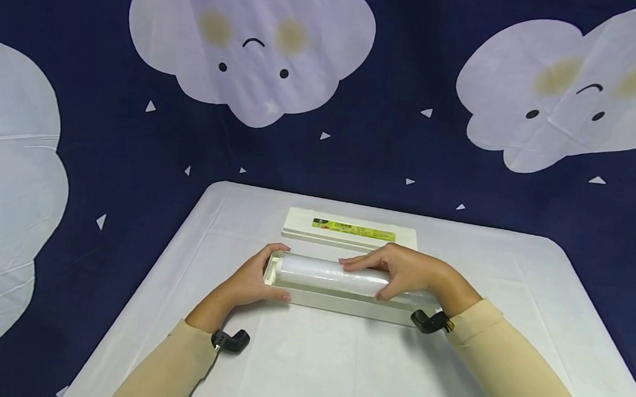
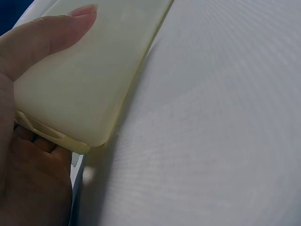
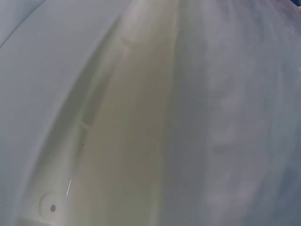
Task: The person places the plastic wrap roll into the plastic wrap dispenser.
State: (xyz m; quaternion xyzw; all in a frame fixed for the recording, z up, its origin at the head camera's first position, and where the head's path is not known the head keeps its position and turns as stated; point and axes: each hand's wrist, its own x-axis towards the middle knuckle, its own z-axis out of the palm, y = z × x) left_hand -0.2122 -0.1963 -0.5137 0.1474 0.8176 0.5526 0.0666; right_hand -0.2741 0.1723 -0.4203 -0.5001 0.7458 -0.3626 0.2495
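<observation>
A long cream plastic box point(image 1: 343, 304) lies on the table with its top side uncovered. My left hand point(image 1: 250, 278) grips its left end, thumb along the near wall and fingers round the far side. In the left wrist view, that thumb point(image 2: 70, 33) presses on the box's smooth wall point(image 2: 84, 89). A roll of cling film point(image 1: 312, 271) lies lengthwise at the box's opening. From above, my right hand point(image 1: 407, 271) holds the roll between thumb and fingers, right of its middle. The right wrist view shows the box's inside point(image 3: 127, 141) beside the blurred roll point(image 3: 235, 117).
Behind the box lies a flat cream lid point(image 1: 296, 223) with a green and yellow label point(image 1: 355, 230). Both rest on a white table point(image 1: 304, 372) with rounded corners. A dark blue cloth point(image 1: 388, 160) with cloud prints hangs beyond the table's far edge.
</observation>
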